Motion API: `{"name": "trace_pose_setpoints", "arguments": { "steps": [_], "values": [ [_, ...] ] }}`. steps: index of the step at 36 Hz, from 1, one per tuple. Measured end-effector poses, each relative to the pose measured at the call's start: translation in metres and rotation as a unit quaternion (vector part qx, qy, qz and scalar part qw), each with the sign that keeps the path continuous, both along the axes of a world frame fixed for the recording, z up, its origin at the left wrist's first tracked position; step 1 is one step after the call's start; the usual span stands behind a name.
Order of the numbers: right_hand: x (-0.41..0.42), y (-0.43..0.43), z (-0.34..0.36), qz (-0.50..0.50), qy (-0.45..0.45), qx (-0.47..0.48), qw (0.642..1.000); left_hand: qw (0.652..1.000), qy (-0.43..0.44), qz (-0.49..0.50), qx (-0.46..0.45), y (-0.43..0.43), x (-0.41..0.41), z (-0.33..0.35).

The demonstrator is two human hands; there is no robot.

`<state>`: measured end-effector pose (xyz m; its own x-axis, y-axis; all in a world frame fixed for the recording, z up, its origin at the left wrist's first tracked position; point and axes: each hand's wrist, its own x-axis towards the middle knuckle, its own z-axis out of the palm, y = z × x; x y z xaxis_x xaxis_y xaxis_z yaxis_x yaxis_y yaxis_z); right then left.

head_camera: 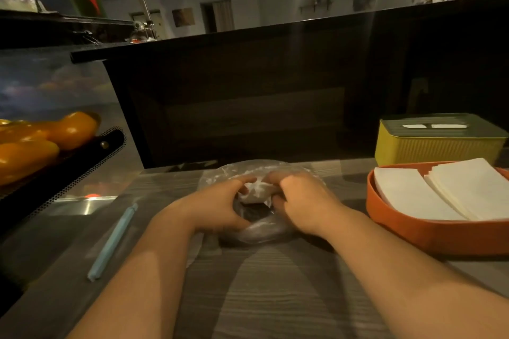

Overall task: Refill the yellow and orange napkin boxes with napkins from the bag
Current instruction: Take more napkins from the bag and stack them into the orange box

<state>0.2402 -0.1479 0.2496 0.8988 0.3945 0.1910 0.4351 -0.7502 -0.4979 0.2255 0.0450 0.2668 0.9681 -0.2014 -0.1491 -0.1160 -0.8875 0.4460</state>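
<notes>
Both hands meet over the clear bag (249, 231) on the tabletop (275, 283); the left hand (220, 206) and right hand (300, 201) each seem to pinch its crumpled plastic. To the right, well apart, the orange box (429, 237) holds stacked napkins (446, 190) before the lidded yellow box (438, 146).

Taking the bag (217, 176) as the dial's centre, a dark counter front (248, 91) rises close behind at 12 and closes that side. The orange box (413, 237), filled with napkins (468, 187), sits near at 3, with the yellow box (438, 146) behind it at 2. A blue stick (111, 242) lies at 8 and a black tray (82, 170) of peppers (68, 129) at 10. The bare table (275, 283) lies open at 6.
</notes>
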Motion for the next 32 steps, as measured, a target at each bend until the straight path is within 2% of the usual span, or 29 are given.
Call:
{"name": "trace_pose_setpoints", "arguments": {
  "steps": [3, 5, 8, 10, 12, 15, 20, 23, 26, 28, 29, 30, 32],
  "values": [
    [0.003, -0.003, -0.002, -0.01, 0.016, 0.065, 0.998, 0.998, -0.048, 0.008, -0.028, 0.006, -0.007, 0.003],
    [0.004, -0.006, -0.004, -0.007, 0.031, 0.139, 0.99, 0.989, -0.126, 0.01, -0.082, 0.008, -0.012, 0.008],
    [0.003, -0.005, -0.001, -0.018, 0.09, 0.297, 0.951, 0.936, -0.288, 0.025, -0.201, 0.009, -0.017, 0.015],
    [0.001, -0.005, 0.002, -0.024, 0.127, 0.392, 0.911, 0.925, -0.33, 0.002, -0.187, 0.01, -0.015, 0.015],
    [-0.004, -0.004, 0.007, -0.019, 0.179, 0.472, 0.863, 0.944, -0.292, -0.018, -0.15, 0.009, -0.015, 0.013],
    [-0.009, -0.004, 0.013, -0.018, 0.257, 0.572, 0.778, 0.974, -0.185, -0.007, -0.133, 0.007, -0.013, 0.01],
    [-0.022, -0.012, 0.015, 0.01, 0.356, 0.649, 0.672, 0.996, -0.069, 0.049, -0.032, 0.016, -0.005, -0.001],
    [-0.028, -0.02, 0.016, 0.03, 0.414, 0.672, 0.613, 0.987, -0.099, 0.127, 0.026, 0.022, 0.0, -0.006],
    [-0.033, -0.028, 0.011, 0.041, 0.445, 0.678, 0.583, 0.976, -0.165, 0.145, 0.014, 0.024, -0.001, -0.004],
    [-0.037, -0.031, 0.006, 0.05, 0.46, 0.685, 0.563, 0.974, -0.194, 0.109, -0.044, 0.018, -0.003, -0.002],
    [-0.038, -0.032, 0.003, 0.056, 0.464, 0.688, 0.555, 0.97, -0.2, 0.086, -0.104, 0.01, -0.005, 0.0],
    [-0.039, -0.032, 0.002, 0.066, 0.468, 0.69, 0.549, 0.962, -0.192, 0.068, -0.184, 0.001, -0.007, 0.001],
    [-0.039, -0.032, 0.0, 0.095, 0.472, 0.679, 0.554, 0.921, -0.118, 0.05, -0.368, -0.019, -0.009, 0.003]
  ]
}}
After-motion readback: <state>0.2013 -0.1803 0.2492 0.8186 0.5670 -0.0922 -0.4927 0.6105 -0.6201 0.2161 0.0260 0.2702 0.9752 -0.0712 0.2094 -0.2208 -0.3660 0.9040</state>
